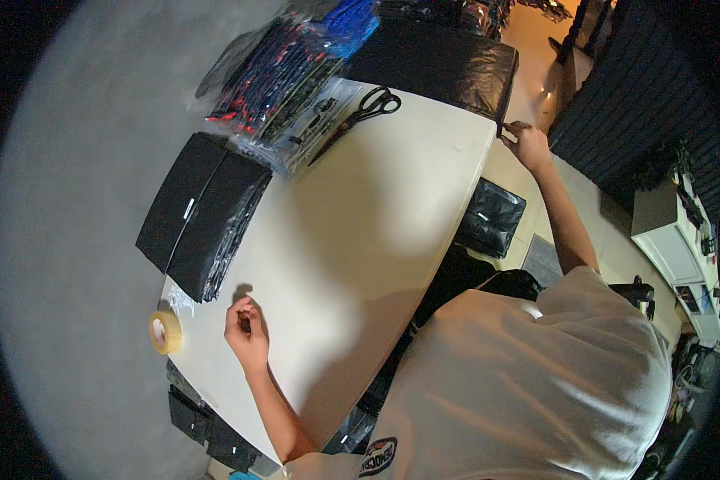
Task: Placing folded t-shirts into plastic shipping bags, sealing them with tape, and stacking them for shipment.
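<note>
My left hand (248, 330) is held over the white table (360, 208) with its fingers loosely curled, and nothing shows in them. Closest to it is a stack of folded black garments in clear plastic (208, 212), just beyond its fingertips. My right hand (528, 146) reaches out past the table's far right corner. Its fingers are closed at the lower corner of a big black plastic-wrapped package (448, 68). The exact grip there is small and partly hidden.
Black scissors (360, 120) lie beside a pile of clear-bagged colourful items (272, 80). A tape roll (166, 332) sits at the table's left edge. Below the right edge is a black packet (492, 218). A white cabinet (676, 240) stands far right.
</note>
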{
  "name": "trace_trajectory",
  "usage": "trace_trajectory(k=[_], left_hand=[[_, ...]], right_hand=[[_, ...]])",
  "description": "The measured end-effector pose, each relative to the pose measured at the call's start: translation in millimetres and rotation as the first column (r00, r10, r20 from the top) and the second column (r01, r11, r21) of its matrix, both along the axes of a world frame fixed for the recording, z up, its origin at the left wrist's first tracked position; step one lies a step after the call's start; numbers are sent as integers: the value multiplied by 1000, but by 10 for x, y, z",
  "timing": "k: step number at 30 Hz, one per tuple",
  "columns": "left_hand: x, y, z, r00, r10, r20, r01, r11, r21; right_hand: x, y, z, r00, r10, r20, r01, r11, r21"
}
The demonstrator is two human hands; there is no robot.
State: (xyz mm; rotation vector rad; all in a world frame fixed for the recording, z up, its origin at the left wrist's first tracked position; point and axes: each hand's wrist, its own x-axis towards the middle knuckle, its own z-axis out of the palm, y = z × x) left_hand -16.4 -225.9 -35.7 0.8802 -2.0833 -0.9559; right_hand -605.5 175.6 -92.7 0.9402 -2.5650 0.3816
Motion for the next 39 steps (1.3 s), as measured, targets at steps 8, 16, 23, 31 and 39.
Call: trace_trajectory(k=[8,16,23,31,39], left_hand=[[-33,-5,13,1000,12,1,-11,998,-68],[15,14,32,999,36,11,-35,996,-77],[-6,-5,9,999,39,28,-37,998,-46],[14,-7,-11,997,66,25,-66,997,-29],[-25,-1,12,997,53,53,-52,998,-20]], right_hand=[[-16,107,-312,974,35,-224,-93,962,-257],[40,132,-212,995,-98,33,104,962,-253],[-157,213,-352,826,232,513,299,592,-748],[-214,45,-312,293,734,612,736,235,-635],[-945,23,-548,367,693,621,785,127,-606]])
